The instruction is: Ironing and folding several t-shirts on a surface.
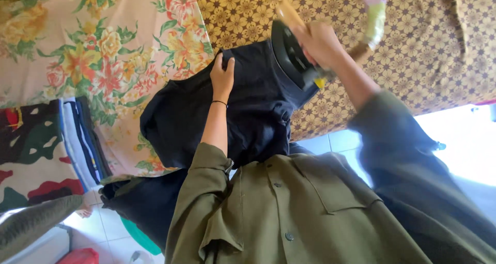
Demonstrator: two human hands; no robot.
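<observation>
A black garment [248,114] lies spread over a surface covered with patterned cloths. My left hand [222,77] rests flat on it near its upper edge, fingers slightly apart, holding nothing; a thin black band circles the wrist. My right hand [319,42] grips the wooden handle of a dark clothes iron [290,54], which is tilted up at the garment's upper right corner. That hand and the iron are motion-blurred. My olive shirt sleeves fill the lower part of the view.
A floral cloth [103,52] covers the left of the surface and a brown flower-print cloth [423,41] the right. A stack of folded clothes [82,140] and a camouflage-print cloth [26,155] lie at the left. Below are pale floor tiles [103,228], a red object [77,256], and a bare foot [85,210].
</observation>
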